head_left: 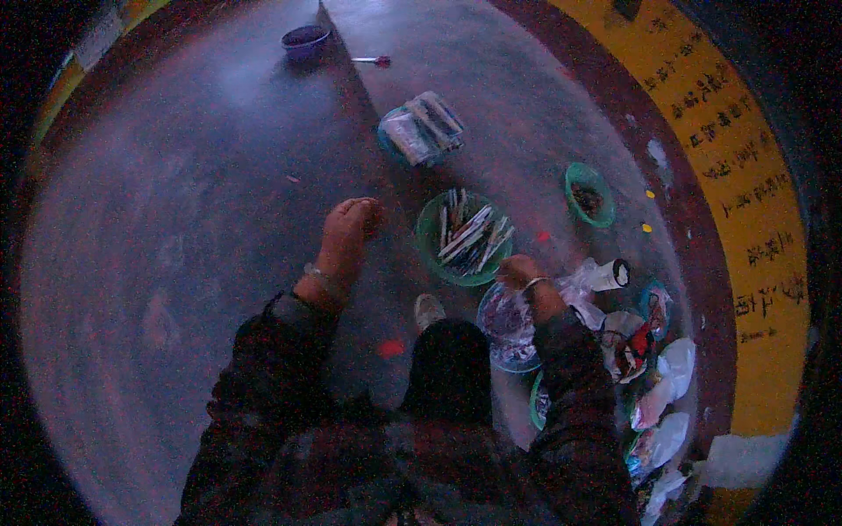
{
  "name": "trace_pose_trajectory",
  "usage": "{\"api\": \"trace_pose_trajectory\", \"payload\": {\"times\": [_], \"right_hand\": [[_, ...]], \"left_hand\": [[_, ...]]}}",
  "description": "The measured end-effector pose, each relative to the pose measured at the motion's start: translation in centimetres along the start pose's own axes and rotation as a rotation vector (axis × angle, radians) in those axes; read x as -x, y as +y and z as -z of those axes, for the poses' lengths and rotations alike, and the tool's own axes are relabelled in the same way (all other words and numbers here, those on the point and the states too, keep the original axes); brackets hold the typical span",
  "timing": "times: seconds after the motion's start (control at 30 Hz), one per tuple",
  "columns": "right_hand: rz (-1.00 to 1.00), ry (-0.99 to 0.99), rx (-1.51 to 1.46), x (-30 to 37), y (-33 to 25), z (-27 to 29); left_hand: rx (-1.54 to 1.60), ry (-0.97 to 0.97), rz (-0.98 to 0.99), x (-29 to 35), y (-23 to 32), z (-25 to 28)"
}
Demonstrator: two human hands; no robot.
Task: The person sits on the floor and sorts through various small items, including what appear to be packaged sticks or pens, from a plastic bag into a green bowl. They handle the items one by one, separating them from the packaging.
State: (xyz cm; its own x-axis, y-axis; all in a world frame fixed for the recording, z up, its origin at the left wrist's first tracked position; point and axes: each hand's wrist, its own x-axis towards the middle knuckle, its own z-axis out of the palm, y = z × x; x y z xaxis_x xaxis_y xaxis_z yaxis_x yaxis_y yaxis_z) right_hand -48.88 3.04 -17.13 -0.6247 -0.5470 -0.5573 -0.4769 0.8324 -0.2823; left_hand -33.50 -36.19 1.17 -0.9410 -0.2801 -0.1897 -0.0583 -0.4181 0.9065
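My left hand (353,217) is held out over the grey floor, left of a green basin (424,247), its fingers curled together. Anything inside them is too dark and small to make out. Long thin white and dark sticks, perhaps pens (474,238), fill that basin in a loose heap. My right hand (521,270) hovers at the basin's lower right side, fingers bent and closed, with their tips hidden. Just below it stands a pale blue basin (496,363) with clear, shiny pieces (507,320) inside, partly covered by my right forearm.
Flat packets (425,127) lie piled on a teal basin ahead. A small green bowl (590,195) holds dark bits at right. A white roll (611,274) and several plastic bags (662,438) line the right wall. Far off stands a purple tub (305,44).
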Motion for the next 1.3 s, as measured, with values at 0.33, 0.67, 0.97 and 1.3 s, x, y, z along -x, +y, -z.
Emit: {"api": "trace_pose_trajectory", "payload": {"times": [0.33,0.67,0.97,1.3], "right_hand": [[-0.679,0.082,-2.217,-5.0,-7.6,-12.9],[-0.604,0.657,-2.361,-5.6,-2.0,-15.8],[-0.744,0.221,-1.896,-2.7,-5.8,-11.2],[-0.183,0.555,-0.399,-13.3,-13.8,15.0]], "left_hand": [[-0.09,-0.12,-0.254,-2.4,-0.9,0.7],[0.261,-0.047,0.093,-5.4,0.3,-0.1],[0.414,-0.007,0.128,-3.9,1.3,-1.9],[0.148,-0.05,0.179,-6.9,-0.4,-1.5]]}}
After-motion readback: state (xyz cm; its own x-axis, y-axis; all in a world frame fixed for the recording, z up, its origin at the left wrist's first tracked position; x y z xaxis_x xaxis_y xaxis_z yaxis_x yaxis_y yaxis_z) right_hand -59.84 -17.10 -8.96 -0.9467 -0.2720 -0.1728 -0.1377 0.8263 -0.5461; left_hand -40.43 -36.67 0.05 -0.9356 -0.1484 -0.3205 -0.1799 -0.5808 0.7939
